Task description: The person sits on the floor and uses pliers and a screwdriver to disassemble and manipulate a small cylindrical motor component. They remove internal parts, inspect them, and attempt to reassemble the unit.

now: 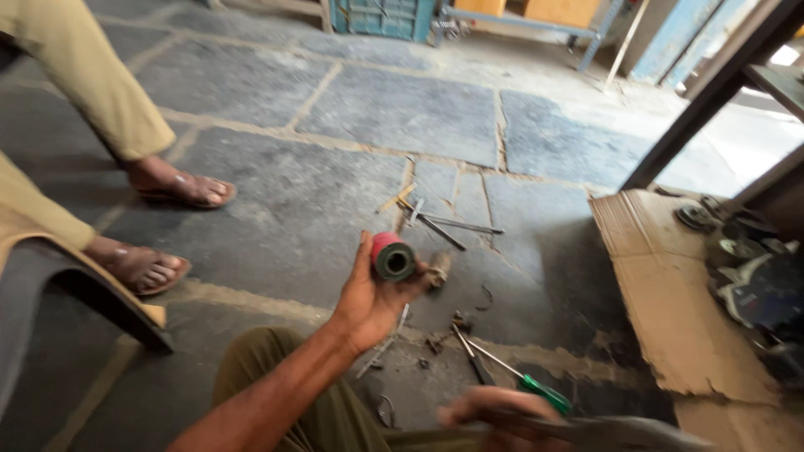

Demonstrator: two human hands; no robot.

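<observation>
My left hand (366, 300) is raised over the stone floor and holds a short red cylinder (391, 255) with a dark, hollow end facing the camera. My right hand (492, 410) is low at the bottom edge, blurred, and closed on a long grey metal tool (611, 432) that runs off to the right. Just beyond my right hand lies a green-handled screwdriver (536, 389). Small metal bits (435, 341) are scattered on the floor below the cylinder.
Thin metal rods (448, 224) lie on the floor ahead. A cardboard sheet (662, 285) at the right carries dark machine parts (749, 268). Another person's sandalled feet (180, 188) and a seat are at the left. A teal crate (381, 17) stands far back.
</observation>
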